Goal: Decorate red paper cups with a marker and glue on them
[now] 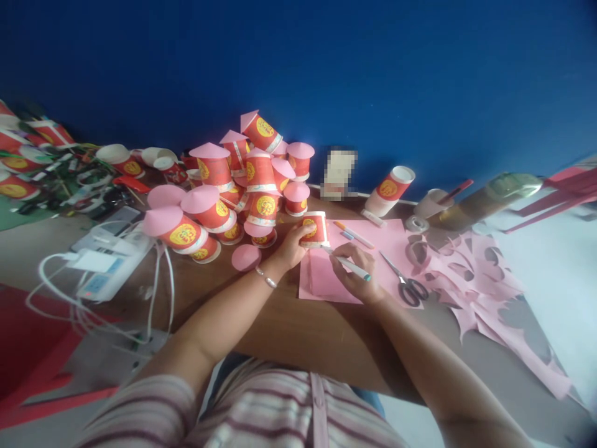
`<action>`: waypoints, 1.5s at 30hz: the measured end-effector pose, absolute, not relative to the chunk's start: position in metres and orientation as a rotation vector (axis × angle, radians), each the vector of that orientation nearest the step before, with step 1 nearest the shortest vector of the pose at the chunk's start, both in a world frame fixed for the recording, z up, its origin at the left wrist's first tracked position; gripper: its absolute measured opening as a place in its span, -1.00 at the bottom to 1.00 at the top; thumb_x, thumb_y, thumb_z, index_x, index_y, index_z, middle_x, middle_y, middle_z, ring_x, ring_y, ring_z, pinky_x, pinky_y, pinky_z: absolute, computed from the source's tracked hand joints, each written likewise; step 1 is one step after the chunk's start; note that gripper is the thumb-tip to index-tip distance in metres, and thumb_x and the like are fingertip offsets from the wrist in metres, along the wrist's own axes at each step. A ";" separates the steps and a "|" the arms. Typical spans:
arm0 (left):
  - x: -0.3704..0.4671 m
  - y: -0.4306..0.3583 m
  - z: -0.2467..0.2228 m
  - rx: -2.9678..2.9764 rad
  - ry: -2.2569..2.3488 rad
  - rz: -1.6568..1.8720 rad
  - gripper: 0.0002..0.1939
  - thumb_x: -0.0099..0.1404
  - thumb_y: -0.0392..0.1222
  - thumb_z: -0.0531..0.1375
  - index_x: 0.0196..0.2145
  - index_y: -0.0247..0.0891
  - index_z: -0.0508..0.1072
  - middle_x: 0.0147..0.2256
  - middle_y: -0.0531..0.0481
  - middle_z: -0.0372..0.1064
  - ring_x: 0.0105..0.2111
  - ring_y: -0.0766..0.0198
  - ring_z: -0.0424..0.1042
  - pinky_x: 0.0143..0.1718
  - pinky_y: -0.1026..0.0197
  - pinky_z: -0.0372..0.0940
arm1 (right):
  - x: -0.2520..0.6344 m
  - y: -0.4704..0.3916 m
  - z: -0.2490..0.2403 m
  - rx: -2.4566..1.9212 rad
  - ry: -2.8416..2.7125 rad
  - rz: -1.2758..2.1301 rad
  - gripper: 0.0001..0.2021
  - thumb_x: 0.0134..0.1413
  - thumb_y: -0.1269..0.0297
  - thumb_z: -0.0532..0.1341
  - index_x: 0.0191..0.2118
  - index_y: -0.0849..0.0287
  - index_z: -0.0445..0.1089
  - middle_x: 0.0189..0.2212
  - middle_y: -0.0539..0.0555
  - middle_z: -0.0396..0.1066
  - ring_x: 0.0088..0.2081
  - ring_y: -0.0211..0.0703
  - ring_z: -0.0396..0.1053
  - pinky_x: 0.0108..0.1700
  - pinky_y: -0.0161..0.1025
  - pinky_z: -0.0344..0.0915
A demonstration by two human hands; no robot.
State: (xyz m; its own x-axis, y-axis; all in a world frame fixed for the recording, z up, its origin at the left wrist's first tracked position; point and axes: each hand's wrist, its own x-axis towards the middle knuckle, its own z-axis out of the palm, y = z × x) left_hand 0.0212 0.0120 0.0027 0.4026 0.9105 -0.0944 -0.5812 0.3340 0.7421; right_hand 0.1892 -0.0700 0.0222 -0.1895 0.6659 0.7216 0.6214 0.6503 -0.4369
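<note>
My left hand grips a red and white paper cup from its left side, above the pink paper sheets. In my right hand is a white marker with a green end, its tip pointing at the cup's lower rim. Just beyond my right hand an orange-and-white marker and a small blue cap lie on the pink paper. Black-handled scissors rest to the right of that hand.
Several red cups with pink cone tops are piled at the left. A power strip with white cables stands further left. Pink paper scraps, a tape roll, a bottle and stacked cups are at the right. A blue wall rises behind.
</note>
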 end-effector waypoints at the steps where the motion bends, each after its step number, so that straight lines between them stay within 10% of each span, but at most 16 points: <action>1: 0.021 0.012 0.003 0.694 0.565 1.043 -0.74 0.11 -0.09 0.35 -0.25 -0.24 0.53 -0.32 0.02 0.51 -0.26 0.20 0.49 -0.11 0.13 0.34 | 0.189 -0.070 0.023 -1.012 -1.886 0.061 -0.94 0.30 0.34 0.21 -0.26 0.07 0.35 -0.42 0.00 0.51 -0.45 -0.21 0.47 -0.41 -0.26 0.41; 45: 0.021 0.012 0.000 0.816 0.514 1.045 -0.74 0.17 -0.10 0.37 -0.21 -0.26 0.53 -0.33 0.01 0.50 -0.29 0.22 0.49 -0.18 0.17 0.33 | 0.186 -0.073 0.028 -0.998 -1.924 0.016 -0.88 0.20 0.47 0.19 -0.26 0.08 0.32 -0.45 -0.04 0.49 -0.47 -0.26 0.44 -0.42 -0.32 0.32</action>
State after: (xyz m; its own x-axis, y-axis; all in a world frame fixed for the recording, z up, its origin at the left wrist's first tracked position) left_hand 0.0213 0.0115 0.0000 0.4285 0.9036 0.0018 -0.5504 0.2594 0.7936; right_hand 0.1857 -0.0725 0.0282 -0.2305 0.6446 0.7290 0.6325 0.6686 -0.3911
